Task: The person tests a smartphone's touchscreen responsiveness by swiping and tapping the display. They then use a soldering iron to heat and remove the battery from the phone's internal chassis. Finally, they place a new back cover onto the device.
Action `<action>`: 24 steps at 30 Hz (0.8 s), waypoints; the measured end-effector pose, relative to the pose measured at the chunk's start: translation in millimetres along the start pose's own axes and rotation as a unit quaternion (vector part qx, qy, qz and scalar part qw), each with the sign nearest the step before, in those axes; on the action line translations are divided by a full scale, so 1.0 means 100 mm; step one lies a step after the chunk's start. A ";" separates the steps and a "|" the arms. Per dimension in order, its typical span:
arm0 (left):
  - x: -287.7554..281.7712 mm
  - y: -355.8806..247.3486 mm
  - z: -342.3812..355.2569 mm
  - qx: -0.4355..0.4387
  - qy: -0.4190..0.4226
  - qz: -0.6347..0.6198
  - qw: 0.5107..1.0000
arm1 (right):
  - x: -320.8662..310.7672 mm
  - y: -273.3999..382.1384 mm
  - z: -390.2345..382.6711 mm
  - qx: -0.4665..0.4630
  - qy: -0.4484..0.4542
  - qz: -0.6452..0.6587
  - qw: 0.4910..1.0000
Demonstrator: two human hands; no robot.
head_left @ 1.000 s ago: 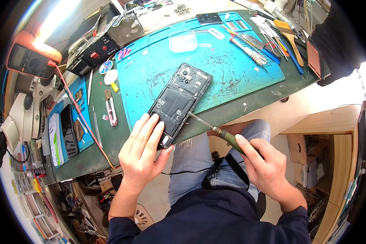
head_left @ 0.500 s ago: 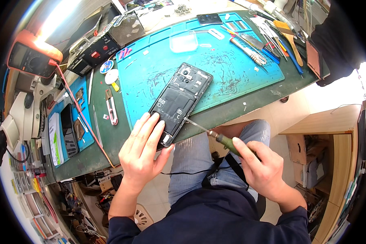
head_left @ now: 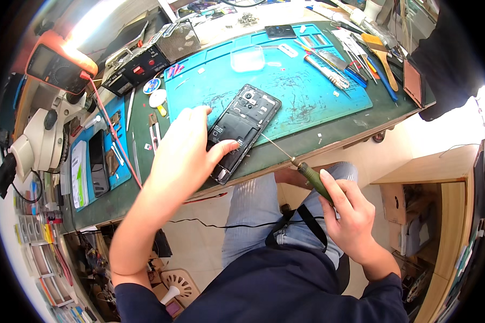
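A black phone [head_left: 253,107] with its back cover off lies angled across the blue mat [head_left: 318,110] and the green bench edge. My left hand [head_left: 186,151] grips the phone's lower left side, fingertips over the far edge and thumb lying on its back. My right hand [head_left: 350,215] is closed on a green-handled tool [head_left: 312,178] whose thin metal shaft points up-left, its tip at or just beside the phone's right edge; whether it touches I cannot tell.
An orange multimeter [head_left: 54,67] with red leads, a white microscope [head_left: 29,153] and another phone [head_left: 98,161] are at the left. A black boxy device [head_left: 134,72] sits behind. A clear container [head_left: 248,58] is on the mat; several tools [head_left: 380,51] lie at the right.
My left hand has swung up and over to the phone's left side, forearm now more slanted. The tool's tip has shifted upward along the phone's right edge. The view has tilted slightly.
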State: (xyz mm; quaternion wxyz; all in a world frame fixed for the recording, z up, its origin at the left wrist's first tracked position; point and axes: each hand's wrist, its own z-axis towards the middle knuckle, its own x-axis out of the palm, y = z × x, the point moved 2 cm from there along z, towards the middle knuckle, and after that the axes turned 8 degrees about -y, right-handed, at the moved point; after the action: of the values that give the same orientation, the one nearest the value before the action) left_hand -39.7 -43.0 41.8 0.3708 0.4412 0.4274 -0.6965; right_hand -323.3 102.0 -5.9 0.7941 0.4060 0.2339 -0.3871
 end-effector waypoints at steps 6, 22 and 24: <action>-0.13 0.03 0.48 -0.119 0.257 -0.058 0.957 | 0.00 -0.03 0.00 0.011 -0.028 -0.003 1.000; -0.14 -0.06 0.56 -0.209 0.341 -0.344 0.849 | 0.01 -0.13 0.11 0.039 -0.046 0.018 0.998; -0.08 0.00 0.57 -0.227 0.338 -0.355 0.841 | 0.02 -0.13 0.13 0.039 -0.041 0.022 0.998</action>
State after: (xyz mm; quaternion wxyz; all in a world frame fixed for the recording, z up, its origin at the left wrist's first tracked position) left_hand -53.7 -94.1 63.5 0.0207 0.3709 0.8000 -0.4711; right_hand -331.7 85.4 -6.0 0.7949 0.4252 0.1771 -0.3949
